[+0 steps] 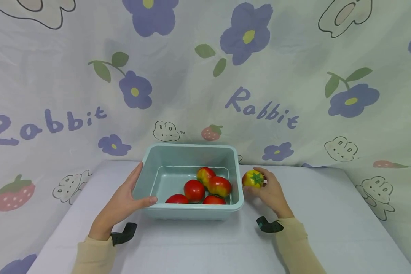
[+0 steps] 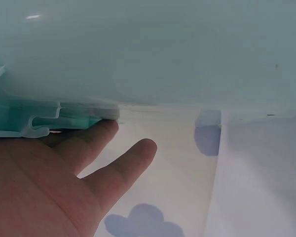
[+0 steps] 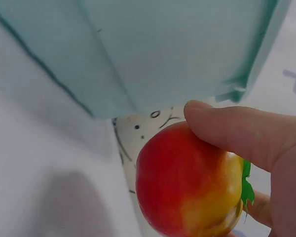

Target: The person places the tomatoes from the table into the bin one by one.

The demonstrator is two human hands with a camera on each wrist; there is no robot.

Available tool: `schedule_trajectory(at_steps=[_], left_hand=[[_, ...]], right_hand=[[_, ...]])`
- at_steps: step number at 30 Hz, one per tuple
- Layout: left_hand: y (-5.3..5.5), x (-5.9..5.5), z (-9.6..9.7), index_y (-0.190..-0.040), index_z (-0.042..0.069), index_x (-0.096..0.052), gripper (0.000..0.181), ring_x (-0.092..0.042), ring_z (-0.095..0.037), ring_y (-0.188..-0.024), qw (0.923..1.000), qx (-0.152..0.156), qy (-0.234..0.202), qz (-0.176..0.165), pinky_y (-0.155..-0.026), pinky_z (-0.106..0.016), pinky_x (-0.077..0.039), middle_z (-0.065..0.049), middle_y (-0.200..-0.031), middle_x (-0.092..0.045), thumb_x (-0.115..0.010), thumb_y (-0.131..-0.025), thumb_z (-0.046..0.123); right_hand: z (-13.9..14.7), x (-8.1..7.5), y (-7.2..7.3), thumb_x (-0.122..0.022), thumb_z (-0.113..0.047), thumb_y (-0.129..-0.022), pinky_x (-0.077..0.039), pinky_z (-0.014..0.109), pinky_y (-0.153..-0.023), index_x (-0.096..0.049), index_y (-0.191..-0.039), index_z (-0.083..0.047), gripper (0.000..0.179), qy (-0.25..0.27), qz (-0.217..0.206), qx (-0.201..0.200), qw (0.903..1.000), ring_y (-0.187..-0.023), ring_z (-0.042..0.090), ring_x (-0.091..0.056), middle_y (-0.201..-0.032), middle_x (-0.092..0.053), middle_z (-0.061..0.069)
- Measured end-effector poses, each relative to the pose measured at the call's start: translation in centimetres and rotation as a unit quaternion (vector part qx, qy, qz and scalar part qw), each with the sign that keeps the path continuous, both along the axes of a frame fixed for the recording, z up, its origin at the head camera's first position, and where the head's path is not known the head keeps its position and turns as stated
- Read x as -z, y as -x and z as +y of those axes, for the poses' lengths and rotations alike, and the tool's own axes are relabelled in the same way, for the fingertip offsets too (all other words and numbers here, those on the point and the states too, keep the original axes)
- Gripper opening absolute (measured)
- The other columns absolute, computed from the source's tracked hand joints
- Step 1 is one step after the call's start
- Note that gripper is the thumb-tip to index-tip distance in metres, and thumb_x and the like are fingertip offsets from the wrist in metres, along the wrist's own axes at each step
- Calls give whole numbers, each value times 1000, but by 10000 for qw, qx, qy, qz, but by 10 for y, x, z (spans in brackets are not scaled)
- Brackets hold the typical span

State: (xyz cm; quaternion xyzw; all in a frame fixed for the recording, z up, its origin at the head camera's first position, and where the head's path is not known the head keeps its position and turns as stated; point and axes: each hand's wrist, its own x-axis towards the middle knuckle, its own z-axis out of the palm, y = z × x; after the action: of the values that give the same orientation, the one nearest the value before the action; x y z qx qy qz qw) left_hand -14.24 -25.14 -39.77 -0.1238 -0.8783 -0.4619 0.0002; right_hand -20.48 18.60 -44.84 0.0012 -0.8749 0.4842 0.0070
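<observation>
Beside the right wall of a pale blue-green plastic bin (image 1: 191, 212), my right hand (image 1: 268, 192) grips a red-and-yellow tomato (image 3: 187, 182) with a green leafy top. Thumb and fingers lie on opposite sides of it. In the head view its yellow side and stem end face up. My left hand (image 1: 123, 201) rests at the bin's front left corner, thumb across the rim and fingers straight along the outer left side. Its extended, spread fingers (image 2: 121, 175) show beneath the bin's rim in the left wrist view. Inside the bin lie several tomatoes, some red (image 1: 194, 190), others red and yellow (image 1: 219, 186).
The bin stands on a white-covered table (image 1: 205, 247), close to its back edge. Behind it hangs a printed cloth (image 1: 185, 95) with flowers and rabbits. Each wrist carries a black mount (image 1: 124, 233). The bin's front wall hides part of the nearest tomatoes.
</observation>
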Motion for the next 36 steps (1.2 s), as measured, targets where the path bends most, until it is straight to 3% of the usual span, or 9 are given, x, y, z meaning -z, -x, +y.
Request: schedule_trajectory(at_steps=[12, 36], left_hand=[[1, 2, 1, -163, 16, -2, 111, -9, -43, -151, 10000, 33, 5, 86, -112, -72, -19, -12, -168, -4, -80, -85, 30], [1, 2, -1, -163, 17, -2, 111, -10, -44, -151, 9999, -22, 109, 59, -110, -74, -20, -10, -168, -3, -79, -85, 29]], right_hand=[[1, -18, -8, -83, -23, -83, -44, 53, -105, -48, -146, -9, 74, 25, 686, -18, 9976, -125, 35, -46, -146, -44, 16], [-17, -62, -37, -82, -26, -86, -44, 52, -105, -47, -148, -12, 73, 388, 1563, 158, 9868, -128, 29, -45, -145, -49, 9]])
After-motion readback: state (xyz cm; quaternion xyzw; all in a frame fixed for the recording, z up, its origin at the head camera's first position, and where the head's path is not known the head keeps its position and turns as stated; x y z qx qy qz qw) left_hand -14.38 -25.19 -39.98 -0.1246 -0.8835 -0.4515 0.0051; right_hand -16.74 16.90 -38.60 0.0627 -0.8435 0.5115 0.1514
